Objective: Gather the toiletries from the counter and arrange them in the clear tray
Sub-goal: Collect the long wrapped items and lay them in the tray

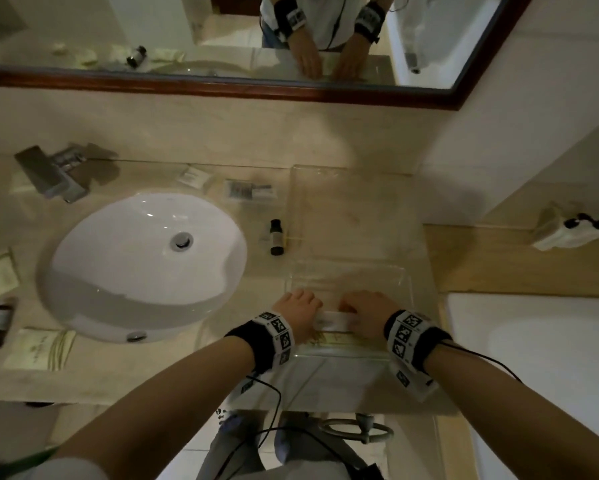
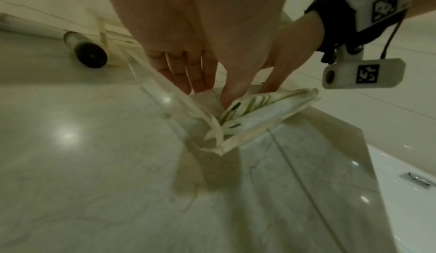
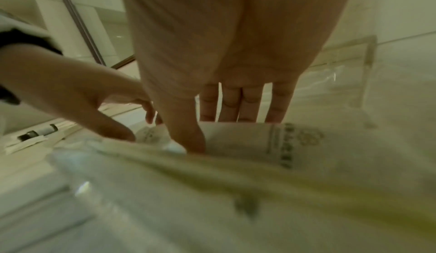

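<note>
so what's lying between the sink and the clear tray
In the head view, a small dark-capped bottle lies on the counter between the sink and the clear tray, next to the tray's left wall.

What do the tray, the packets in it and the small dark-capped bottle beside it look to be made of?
Tray: clear rigid plastic, probably acrylic; the counter shows through and its edges glint. Packets: thin matte paper or film, creased, printed green. Bottle: likely plastic with a dark cap; too small to be sure.

A beige marble counter (image 1: 159,372) holds a white oval sink (image 1: 142,265); above it a wood-framed mirror (image 1: 221,88), dim warm light
</note>
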Motion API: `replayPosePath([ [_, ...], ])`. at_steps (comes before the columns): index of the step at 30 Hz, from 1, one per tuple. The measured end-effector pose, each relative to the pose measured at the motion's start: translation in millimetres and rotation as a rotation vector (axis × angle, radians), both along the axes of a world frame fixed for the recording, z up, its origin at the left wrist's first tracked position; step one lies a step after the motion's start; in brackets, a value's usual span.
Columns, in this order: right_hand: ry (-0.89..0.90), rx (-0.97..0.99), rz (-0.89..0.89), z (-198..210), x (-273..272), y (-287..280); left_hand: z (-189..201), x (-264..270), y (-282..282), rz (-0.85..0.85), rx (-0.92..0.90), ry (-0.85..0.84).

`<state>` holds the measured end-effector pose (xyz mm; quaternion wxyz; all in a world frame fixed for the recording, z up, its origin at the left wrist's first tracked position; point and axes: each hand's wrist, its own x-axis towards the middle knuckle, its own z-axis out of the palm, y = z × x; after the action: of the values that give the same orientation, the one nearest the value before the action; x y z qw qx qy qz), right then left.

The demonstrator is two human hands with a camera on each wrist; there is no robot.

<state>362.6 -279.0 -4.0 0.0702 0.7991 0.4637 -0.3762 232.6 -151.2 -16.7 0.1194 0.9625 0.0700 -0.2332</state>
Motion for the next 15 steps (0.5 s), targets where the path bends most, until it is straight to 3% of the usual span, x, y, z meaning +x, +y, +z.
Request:
replayPosePath([
  [9,0.107,0.218,-0.147,-7,-5,-39,5,12,-8,-0.044,-0.195,0.040],
  [15,0.081,0.382,-0.295,-7,-8,-51,12,16,-11,-0.029,-0.136,0.091],
])
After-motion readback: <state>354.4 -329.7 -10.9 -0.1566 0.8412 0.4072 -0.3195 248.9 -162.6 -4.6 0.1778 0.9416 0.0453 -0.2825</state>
